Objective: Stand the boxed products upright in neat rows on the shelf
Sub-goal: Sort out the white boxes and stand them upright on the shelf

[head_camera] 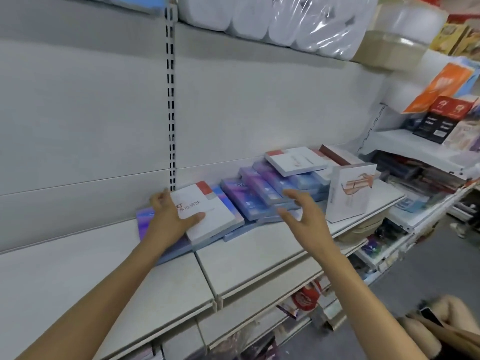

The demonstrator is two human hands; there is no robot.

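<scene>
Left hand: my left hand holds the white box with the red corner, fingers over its far edge and thumb pressed on its face, so I can tip it up off the pile.
Right hand: my right hand hovers just above the purple boxes, fingers spread apart and holding nothing, ready, I judge, to take the next one or steady the heap.
Boxes lying flat: the purple boxes lean on one another like fallen dominoes against the back panel; a second white box lies tilted on top of them at the far end.
Box already upright: one white box with a pink picture stands on end just right of the heap; I take it as the start of a row.
Progress: nearly all the stock lies flat, so the work looks barely begun.
Shelf: a pale grey metal shelf, bare towards me, with a slotted upright behind.
Room: a shop aisle; wrapped tissue rolls on the shelf above, mixed goods on racks to the right.
</scene>
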